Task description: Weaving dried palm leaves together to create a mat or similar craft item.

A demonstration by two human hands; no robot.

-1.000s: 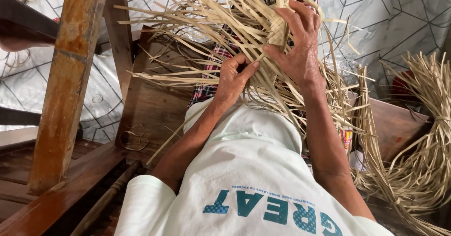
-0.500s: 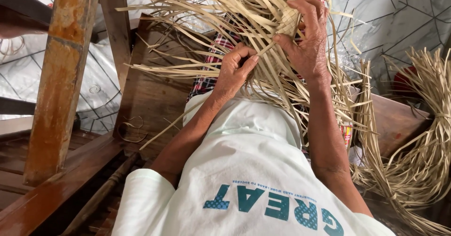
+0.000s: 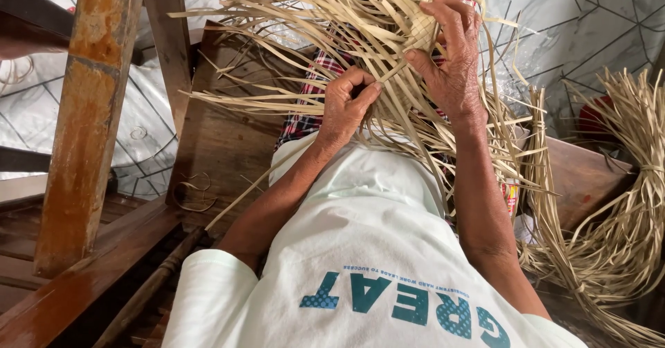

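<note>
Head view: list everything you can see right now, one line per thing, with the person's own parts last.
woven piece: one, pale straw, small plaited patch at top centre, under the right fingers
loose strips: many, pale straw, fanning out from the woven piece over the lap
bundled strips: one large looped bundle, pale straw, at the right edge
wooden post: one, brown and worn, upright at left
wooden bench: one, dark brown, under the person
tiled floor: pale, with dark lines, top right and left
checked cloth: one, red and dark, over the lap
shirt: one, white with teal print, bottom centre
left hand: pinching strips
right hand: gripping the woven piece
</note>
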